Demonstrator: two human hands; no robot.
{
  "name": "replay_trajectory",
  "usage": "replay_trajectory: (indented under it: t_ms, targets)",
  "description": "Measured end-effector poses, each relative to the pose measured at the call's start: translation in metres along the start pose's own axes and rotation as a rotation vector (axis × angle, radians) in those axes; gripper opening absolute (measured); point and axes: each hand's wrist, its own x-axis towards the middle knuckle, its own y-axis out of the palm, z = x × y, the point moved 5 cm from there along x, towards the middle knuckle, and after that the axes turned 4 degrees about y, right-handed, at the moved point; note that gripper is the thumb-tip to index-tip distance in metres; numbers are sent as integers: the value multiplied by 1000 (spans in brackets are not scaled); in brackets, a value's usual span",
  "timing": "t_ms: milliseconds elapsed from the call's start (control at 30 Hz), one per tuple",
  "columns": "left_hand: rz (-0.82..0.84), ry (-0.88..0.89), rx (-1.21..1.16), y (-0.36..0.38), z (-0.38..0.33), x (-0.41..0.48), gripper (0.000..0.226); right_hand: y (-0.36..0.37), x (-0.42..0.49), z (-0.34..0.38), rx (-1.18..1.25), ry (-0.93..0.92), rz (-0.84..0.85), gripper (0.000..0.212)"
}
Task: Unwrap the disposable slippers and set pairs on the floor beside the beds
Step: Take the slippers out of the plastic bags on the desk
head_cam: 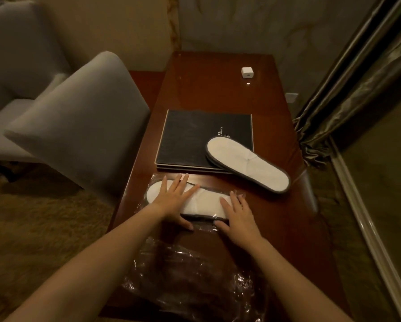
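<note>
Wrapped slipper [206, 202]: white, dark rim, flat in clear plastic, lay under left hand [175, 199], its end under right hand [238, 217]. Bare slipper [248, 164]: same look, flat, angled, lay beyond right hand, apart.

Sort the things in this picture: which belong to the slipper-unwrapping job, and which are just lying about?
Job: wrapped slippers, pressed under the left hand and right hand; unwrapped slippers; empty plastic wrapper.

Lying about: black folder; white cube; grey chair; curtain.

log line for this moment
left hand flat on wrapped slippers | right hand flat on same pack | unwrapped slippers partly on black folder | empty wrapper on desk
</note>
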Motion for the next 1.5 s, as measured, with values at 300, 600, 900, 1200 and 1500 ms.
replay_trajectory:
  t_ms: [300, 600, 900, 1200, 1500]
  targets:
    - [-130, 59, 25, -4, -3, 1, 111, 0, 2, -10, 163, -14, -55, 64]
    - [-381, -9, -81, -52, -9, -34, 104, -60, 0, 16, 20, 125, -475, 40]
    - [-616, -62, -17, -103, -9, -76, 97, -103, -1, 30, 22, 182, -410, 23]
    - [-696, -146, 34, -127, -15, -102, 97, -137, -1, 38, -63, 151, -467, 16]
    - [-709, -181, -70, -120, 7, -119, 97, -167, -1, -2, 259, 116, -566, 15]
